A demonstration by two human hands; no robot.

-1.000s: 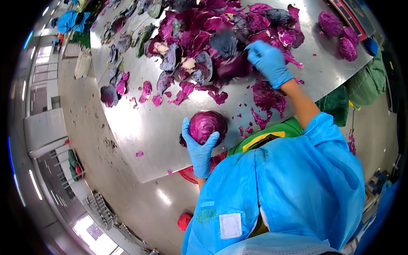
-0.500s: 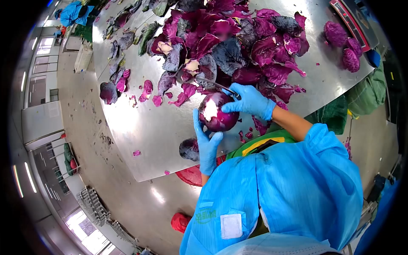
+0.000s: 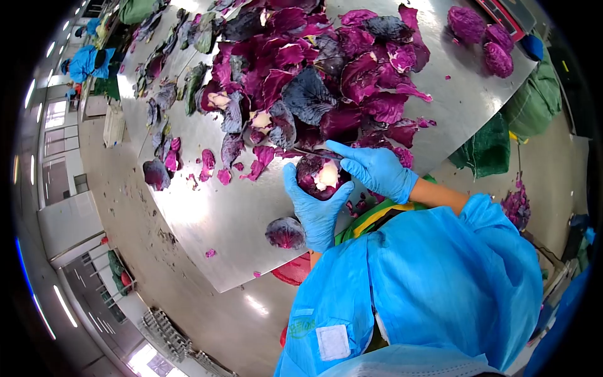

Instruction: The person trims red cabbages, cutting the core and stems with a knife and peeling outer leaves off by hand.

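A red cabbage (image 3: 319, 178) with a pale cut stem end facing up is at the near edge of the metal table. My left hand (image 3: 314, 210), in a blue glove, wraps round its lower side, thumb and fingers apart on either side. My right hand (image 3: 375, 168), also gloved, is at the cabbage's upper right, closed round a knife (image 3: 314, 152) whose thin blade points left over the cabbage top. The knife's handle is mostly hidden by the fingers. A loose dark leaf (image 3: 286, 233) lies left of my left hand.
A large heap of purple leaves (image 3: 326, 75) covers the table (image 3: 207, 235) beyond my hands. Several red cabbages (image 3: 467, 25) sit at the far right beside a red-edged device (image 3: 502, 17). Green sacks (image 3: 483, 147) hang by the right edge. A person in blue (image 3: 90, 63) is far left.
My right hand went from the leaf heap to the cabbage, with the knife now over it. The cabbage has been turned so its pale stem end shows. A dark leaf beside it came into view.
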